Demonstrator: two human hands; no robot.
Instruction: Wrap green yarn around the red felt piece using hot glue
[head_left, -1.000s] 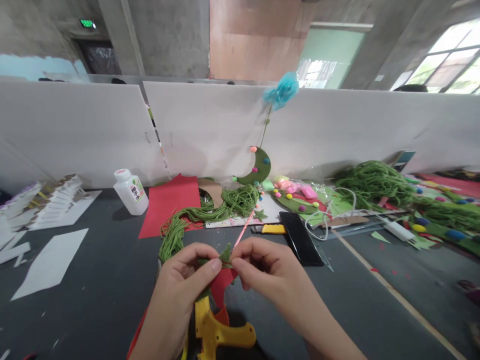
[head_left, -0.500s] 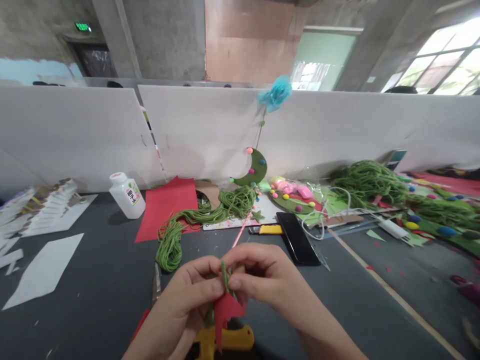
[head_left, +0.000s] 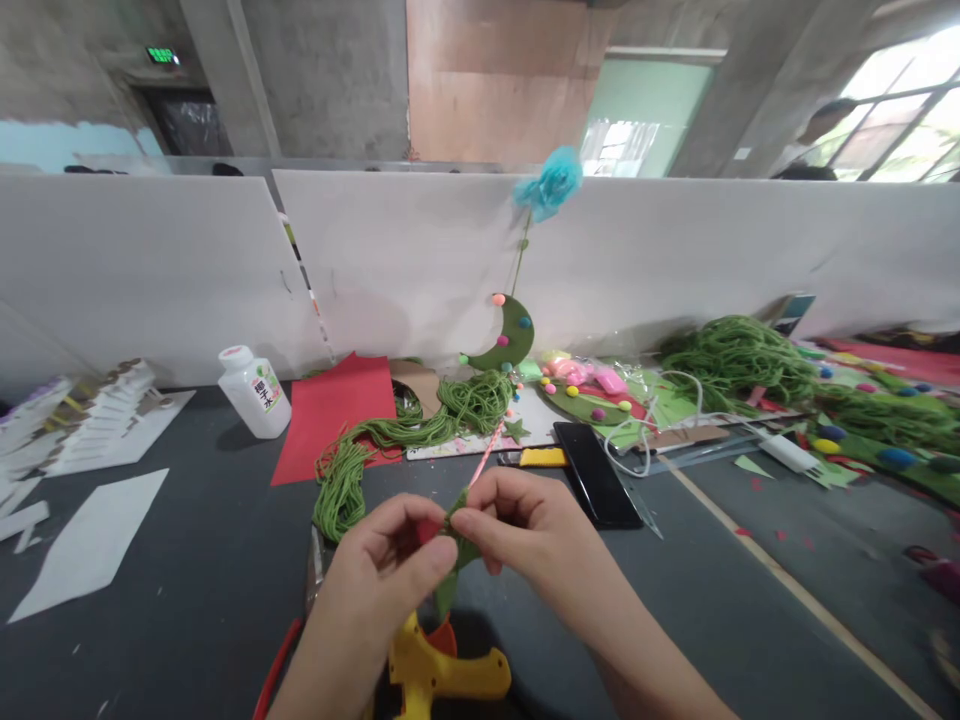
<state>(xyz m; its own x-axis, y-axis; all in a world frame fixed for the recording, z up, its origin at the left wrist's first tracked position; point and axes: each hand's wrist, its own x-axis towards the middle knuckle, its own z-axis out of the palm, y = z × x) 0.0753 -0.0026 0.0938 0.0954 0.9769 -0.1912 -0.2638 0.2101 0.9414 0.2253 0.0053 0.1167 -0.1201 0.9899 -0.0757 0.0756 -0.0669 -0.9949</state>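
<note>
My left hand point(head_left: 382, 570) and my right hand point(head_left: 517, 530) meet over the near middle of the dark table point(head_left: 187, 560). Both pinch a small felt piece point(head_left: 452, 535), green outside with red showing between the fingers. Its lower tip hangs down toward a yellow glue gun point(head_left: 442, 668) lying just below my hands. A thin pink stick point(head_left: 487, 455) on the table runs away from my right hand's knuckles.
A skein of green yarn point(head_left: 390, 440), a red sheet point(head_left: 334, 410), a white bottle point(head_left: 251, 392), a black phone point(head_left: 592, 474) and a yellow cutter point(head_left: 536, 458) lie beyond my hands. A green felt moon point(head_left: 506, 340) hangs on the white partition point(head_left: 150, 270). Paper pieces point(head_left: 82, 540) lie left.
The felt piece has turned in my fingers: earlier its red side hung down, now mostly green shows. My hands stayed together at the same spot.
</note>
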